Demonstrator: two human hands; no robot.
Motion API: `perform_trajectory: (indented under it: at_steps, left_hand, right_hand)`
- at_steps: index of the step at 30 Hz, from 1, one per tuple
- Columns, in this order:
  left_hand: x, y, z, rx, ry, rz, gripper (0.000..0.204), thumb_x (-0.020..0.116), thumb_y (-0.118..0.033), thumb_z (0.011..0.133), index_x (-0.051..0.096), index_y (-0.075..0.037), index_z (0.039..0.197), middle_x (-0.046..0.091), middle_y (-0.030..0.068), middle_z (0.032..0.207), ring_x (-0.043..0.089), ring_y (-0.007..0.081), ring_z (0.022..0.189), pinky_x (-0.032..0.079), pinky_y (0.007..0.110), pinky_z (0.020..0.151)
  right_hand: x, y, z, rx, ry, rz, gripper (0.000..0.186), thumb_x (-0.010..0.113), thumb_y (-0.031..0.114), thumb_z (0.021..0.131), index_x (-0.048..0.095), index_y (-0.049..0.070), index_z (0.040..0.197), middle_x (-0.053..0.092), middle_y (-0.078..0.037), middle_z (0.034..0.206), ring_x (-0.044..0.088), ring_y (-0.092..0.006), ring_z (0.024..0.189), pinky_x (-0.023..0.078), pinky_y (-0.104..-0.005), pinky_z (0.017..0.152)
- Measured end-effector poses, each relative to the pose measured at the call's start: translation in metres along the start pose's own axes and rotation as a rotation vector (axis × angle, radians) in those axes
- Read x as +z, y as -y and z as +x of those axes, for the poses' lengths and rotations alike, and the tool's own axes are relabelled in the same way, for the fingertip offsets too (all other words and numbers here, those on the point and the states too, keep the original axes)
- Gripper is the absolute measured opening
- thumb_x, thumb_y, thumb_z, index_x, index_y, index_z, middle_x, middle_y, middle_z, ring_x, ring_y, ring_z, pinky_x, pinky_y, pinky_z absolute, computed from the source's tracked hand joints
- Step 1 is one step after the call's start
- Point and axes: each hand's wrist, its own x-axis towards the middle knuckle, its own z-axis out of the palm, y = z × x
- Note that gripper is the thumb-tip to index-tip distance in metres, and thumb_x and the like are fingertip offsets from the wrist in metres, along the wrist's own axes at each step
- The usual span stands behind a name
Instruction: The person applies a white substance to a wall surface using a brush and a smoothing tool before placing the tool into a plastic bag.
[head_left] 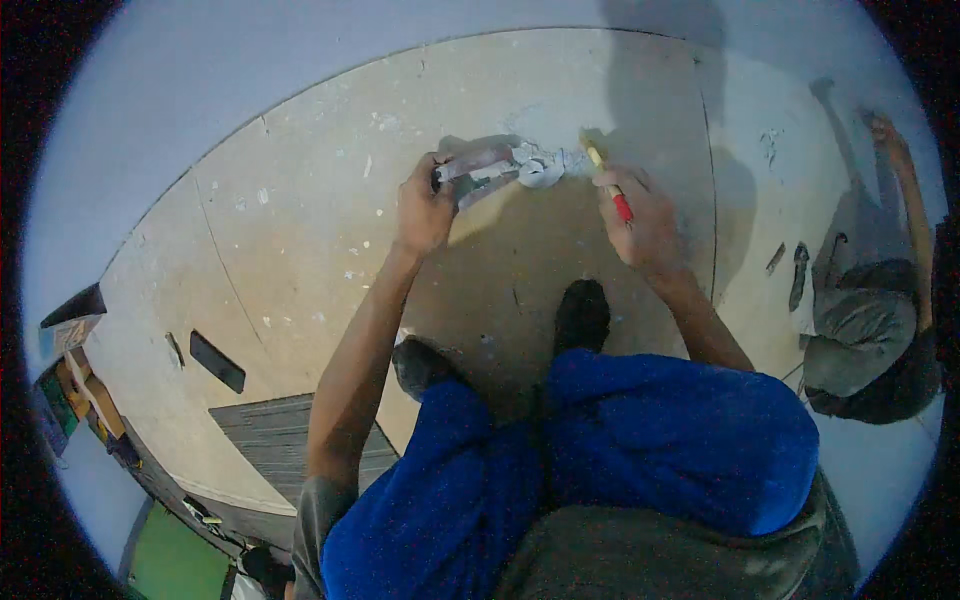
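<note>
Left hand (pixel 428 210) — upper centre of the frame, thumb and fingers closed round the left end of a pale piece (pixel 487 160). Long axis of the piece: nearly across the frame, rising slightly rightward from the grip, toward a white disc (pixel 541 172). Whether piece and disc are joined, cannot tell.

Right hand (pixel 640 222) — upper centre, right of the disc; fingers pinching a slim tool (pixel 597 157), yellow shaft, red lower end. Long axis of the tool: steep, upper left to lower right. Upper tip beside the disc, just off its right; exact form of the tip too blurred to tell.

Key relation: disc between the hands, left of the right fingers and slightly above them; right hand the nearer.

Surroundings: pale board (pixel 330 190), flecked white; dark phone (pixel 217 361) and grey mat (pixel 262 438), lower left; another person's arm (pixel 908 190), far right.
</note>
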Motion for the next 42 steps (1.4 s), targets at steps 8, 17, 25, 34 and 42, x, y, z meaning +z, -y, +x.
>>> perform_trajectory:
  at_steps: [8,17,25,34,42]
  left_hand:
    - [0.009,0.004,-0.004,-0.275,0.052,-0.513,0.020,0.054,-0.009,0.098,0.057,-0.006,0.117,0.062,0.0024,0.086,0.051,0.0052,0.063,0.041,0.022,0.051]
    - [0.008,-0.004,-0.010,-0.326,0.136,-1.074,0.029,0.050,-0.012,0.102,0.045,-0.007,0.130,0.059,0.0106,0.120,0.064,0.0232,0.106,0.063,0.040,0.082]
    - [0.008,0.023,-0.009,-0.272,0.200,-0.781,0.032,0.054,-0.019,0.101,0.046,-0.013,0.131,0.064,0.0053,0.110,0.069,0.0156,0.080,0.044,0.020,0.044]
    - [0.019,0.020,-0.015,-0.336,0.166,-0.749,0.028,0.047,-0.002,0.098,0.050,-0.007,0.125,0.062,0.0041,0.099,0.058,0.0078,0.074,0.049,0.021,0.054]
    - [0.019,0.009,-0.015,-0.446,0.152,-1.024,0.033,0.047,-0.003,0.097,0.051,-0.007,0.129,0.060,0.0106,0.121,0.064,0.0181,0.101,0.059,0.031,0.080]
  right_hand:
    - [-0.006,0.003,-0.003,0.009,0.072,0.031,0.019,0.061,0.003,0.088,0.063,0.007,0.106,0.064,-0.020,0.106,0.064,-0.0394,0.092,0.052,-0.0396,0.077]
    - [-0.030,-0.009,0.005,0.217,0.065,0.234,0.019,0.061,0.014,0.092,0.063,0.006,0.109,0.066,-0.015,0.100,0.066,-0.0309,0.091,0.052,-0.0406,0.078]
    - [-0.036,0.023,0.012,-0.088,0.153,0.174,0.023,0.059,0.008,0.091,0.064,0.005,0.113,0.067,-0.012,0.103,0.064,-0.0223,0.082,0.051,-0.0325,0.074]
    - [0.057,0.042,0.005,-0.149,0.381,0.321,0.053,0.062,0.014,0.088,0.049,0.022,0.139,0.068,-0.015,0.105,0.066,-0.0364,0.087,0.054,-0.0461,0.075]
    - [0.100,0.026,0.000,-0.224,0.157,0.198,0.030,0.069,0.021,0.086,0.057,0.015,0.114,0.067,-0.014,0.089,0.068,-0.0363,0.072,0.055,-0.0442,0.061]
